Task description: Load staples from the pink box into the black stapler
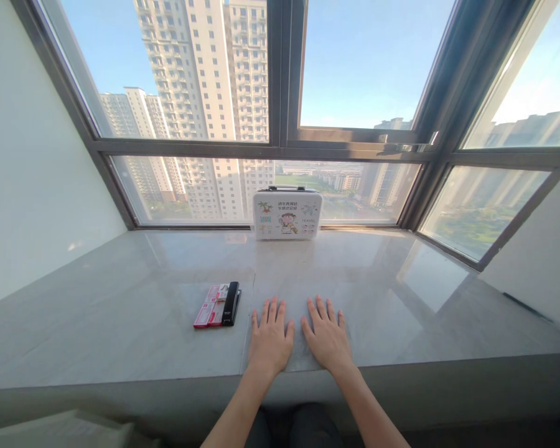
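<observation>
Head view: your left grip [270, 341] and right grip [328, 339] lie wide, palms down, fingers spread, just inside the front edge of the glossy, marbled sill [415, 323]; it runs broadly rightward; a slim black stapler [231, 303] and flat red-and-white packs [210, 308] sit left of them; a round-cornered white case [287, 214] stands near the window frame [191, 149].

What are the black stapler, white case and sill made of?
Black stapler: plastic or painted metal, can't tell; dark, slightly glossy.
White case: probably hard plastic, smooth; rounded corners, crisp print.
Sill: likely polished stone or tile; faint veining, bright reflections.
</observation>
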The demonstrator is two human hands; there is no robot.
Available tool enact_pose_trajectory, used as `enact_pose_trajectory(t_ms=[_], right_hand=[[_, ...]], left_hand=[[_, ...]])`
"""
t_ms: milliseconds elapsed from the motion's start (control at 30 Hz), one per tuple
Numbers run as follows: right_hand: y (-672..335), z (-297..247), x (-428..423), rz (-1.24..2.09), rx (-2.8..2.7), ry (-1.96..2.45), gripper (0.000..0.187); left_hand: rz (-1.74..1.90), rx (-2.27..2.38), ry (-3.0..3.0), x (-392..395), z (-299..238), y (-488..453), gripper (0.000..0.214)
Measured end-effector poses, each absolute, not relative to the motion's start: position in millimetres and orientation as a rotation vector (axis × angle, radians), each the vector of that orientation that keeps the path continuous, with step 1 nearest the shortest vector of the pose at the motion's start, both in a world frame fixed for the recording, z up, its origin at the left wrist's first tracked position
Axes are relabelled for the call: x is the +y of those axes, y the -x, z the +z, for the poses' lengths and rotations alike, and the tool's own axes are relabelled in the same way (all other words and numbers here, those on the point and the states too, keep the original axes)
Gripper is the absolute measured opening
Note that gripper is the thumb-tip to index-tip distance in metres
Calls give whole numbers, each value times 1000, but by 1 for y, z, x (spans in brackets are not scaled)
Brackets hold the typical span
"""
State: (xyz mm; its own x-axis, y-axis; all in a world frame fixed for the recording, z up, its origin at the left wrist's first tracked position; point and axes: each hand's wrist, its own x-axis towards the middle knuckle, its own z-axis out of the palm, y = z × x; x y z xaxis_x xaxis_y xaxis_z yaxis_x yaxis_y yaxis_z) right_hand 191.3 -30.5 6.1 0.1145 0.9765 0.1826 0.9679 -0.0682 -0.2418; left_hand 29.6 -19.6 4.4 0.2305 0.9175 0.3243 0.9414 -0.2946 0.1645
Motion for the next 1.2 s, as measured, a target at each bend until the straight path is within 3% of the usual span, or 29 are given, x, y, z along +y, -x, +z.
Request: enact_pose_trajectory(t_ms=[233, 467, 533, 633, 767, 933, 1033, 1200], right_hand=[[-169, 18, -15, 311, -1722, 2142, 65], [-51, 52, 9, 341, -1892, 1528, 70], [-21, 56, 25, 360, -1875, 1513, 77], [1, 60, 49, 381, -1912, 1541, 72], [-26, 66, 62, 393, -2051, 1553, 55], [-111, 64, 39, 382, -2147, 1458, 57], [-144, 55, 18, 366, -2028, 1436, 54], [-147, 48, 4, 299, -1800, 1392, 35]], left_hand=[[-584, -1733, 2482, -23, 5, -21, 58], [-645, -1478, 2441, -47, -16, -4, 69], [-715, -1472, 2400, -55, -25, 4, 67], [-785, -1357, 2463, -67, -34, 19, 61], [-832, -1365, 2542, -81, -23, 35, 46], [-895, -1838, 2530, -77, 20, 30, 31], [-879, -1889, 2527, -61, 34, 17, 35], [-743, -1636, 2717, -37, 28, 2, 51]])
